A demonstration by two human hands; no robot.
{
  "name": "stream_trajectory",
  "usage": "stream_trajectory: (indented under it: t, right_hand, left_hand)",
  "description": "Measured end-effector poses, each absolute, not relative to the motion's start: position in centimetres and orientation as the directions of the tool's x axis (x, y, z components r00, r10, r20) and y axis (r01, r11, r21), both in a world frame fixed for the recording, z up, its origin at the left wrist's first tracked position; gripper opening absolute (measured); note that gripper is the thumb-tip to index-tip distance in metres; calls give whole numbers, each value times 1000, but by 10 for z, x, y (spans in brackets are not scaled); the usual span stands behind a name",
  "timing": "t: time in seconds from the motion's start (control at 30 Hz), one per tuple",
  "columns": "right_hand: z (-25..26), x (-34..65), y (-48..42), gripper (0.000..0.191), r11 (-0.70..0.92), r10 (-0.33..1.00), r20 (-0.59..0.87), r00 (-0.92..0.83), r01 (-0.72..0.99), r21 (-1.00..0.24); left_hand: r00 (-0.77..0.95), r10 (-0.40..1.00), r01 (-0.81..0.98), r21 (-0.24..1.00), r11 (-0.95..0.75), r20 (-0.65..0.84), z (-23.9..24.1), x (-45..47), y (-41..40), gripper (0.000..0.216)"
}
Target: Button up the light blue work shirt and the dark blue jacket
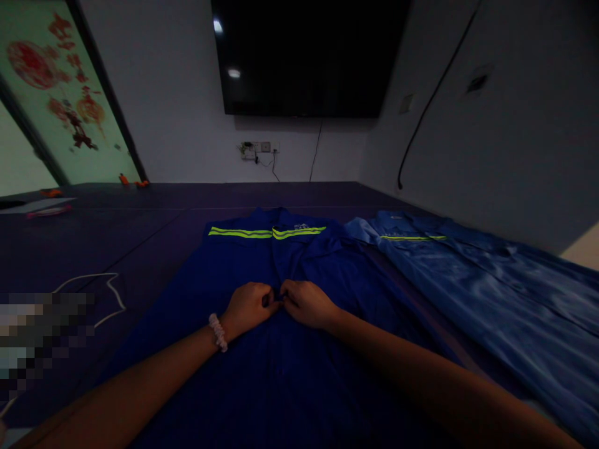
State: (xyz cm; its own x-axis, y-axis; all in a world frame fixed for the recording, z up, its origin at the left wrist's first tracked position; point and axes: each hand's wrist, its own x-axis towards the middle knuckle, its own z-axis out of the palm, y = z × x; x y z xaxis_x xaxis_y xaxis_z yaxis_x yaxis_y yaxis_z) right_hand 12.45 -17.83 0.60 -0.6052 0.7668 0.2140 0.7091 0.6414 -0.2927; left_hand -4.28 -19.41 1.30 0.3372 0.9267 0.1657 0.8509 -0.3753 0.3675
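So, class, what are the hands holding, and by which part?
The left hand and right hand pinch the dark blue yellow-striped work jacket at its centre front opening.

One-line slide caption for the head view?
Head view: left hand and right hand pinch the front centre of a dark blue work jacket laid flat beside a lighter blue jacket.

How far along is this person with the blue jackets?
Done: the dark blue work jacket with yellow-green stripes lies flat, front up, on the dark table. In hand: the left hand and right hand pinch its centre front at mid-chest. Left, probably: the lighter blue shiny jacket beside it lies untouched.
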Motion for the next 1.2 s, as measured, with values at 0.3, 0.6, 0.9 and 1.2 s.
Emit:
stream_trajectory:
  t: [0.3,0.6,0.9,1.2]
  right_hand:
    - [8,125,-177,16,649,759,213,-615,690,-321]
    - [7,126,-178,19,668,744,212,-634,687,-286]
    - [5,127,-178,20,677,736,223,-640,694,-243]
    - [4,129,-179,18,726,687,317,-654,633,-268]
  left_hand:
    - [343,925,855,354,-380,165,12,-43,-194,23]
    - [331,931,861,356,-364,153,13,-43,-194,22]
    - [353,920,865,314,-391,172,14,-42,-197,25]
    - [418,891,872,197,-448,179,12,-45,-198,28]
